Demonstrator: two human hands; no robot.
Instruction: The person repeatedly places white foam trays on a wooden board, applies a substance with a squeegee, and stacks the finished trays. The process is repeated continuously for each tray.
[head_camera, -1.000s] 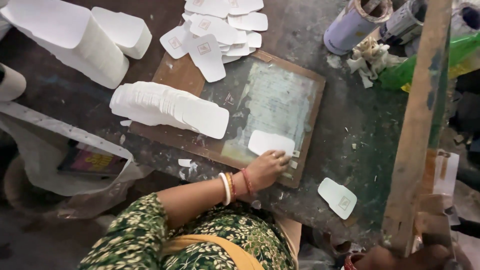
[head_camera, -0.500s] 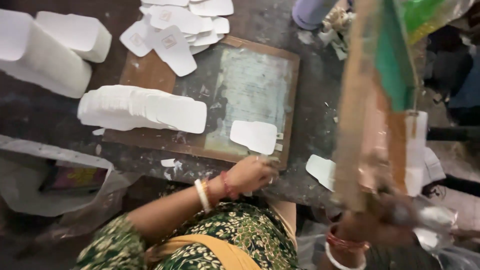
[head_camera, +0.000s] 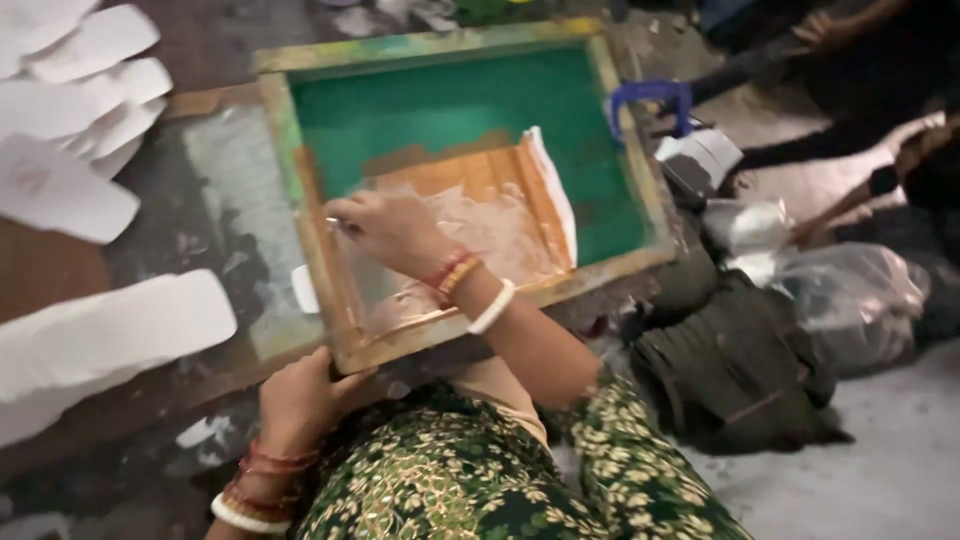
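Two hands were seen at a wooden screen frame (head_camera: 470, 200) with a green mesh, laid flat on the dark desk (head_camera: 150, 430). The right hand (head_camera: 390, 232) was set inside the frame, on the pale, orange-taped patch of the mesh; its fingers (head_camera: 345, 215) were curled together around something thin, whose kind could not be told. The left hand (head_camera: 300, 395) was placed at the near edge of the frame, its fingers (head_camera: 350, 378) bent over the wooden bar and pressed against it.

Left of the left hand, a thick stack of white, oblong cut-outs (head_camera: 100, 335) was laid on the desk, well apart from the fingers. Further cut-outs of the same white card (head_camera: 70, 110) were spread in a loose fan beyond it, to the far left of the right hand. A small white scrap (head_camera: 303, 288) was seen just beside the frame's left bar, between the two hands.

To the right of the right hand, past the frame's far bar, a blue handle (head_camera: 650, 98) was seen standing at a grey and white bundle (head_camera: 700, 160). Clear plastic bags (head_camera: 850, 290) were heaped further right on the floor, with a dark folded cloth (head_camera: 730, 365) beside them. Another person's arm (head_camera: 850, 40) was in view at the top right, well apart.
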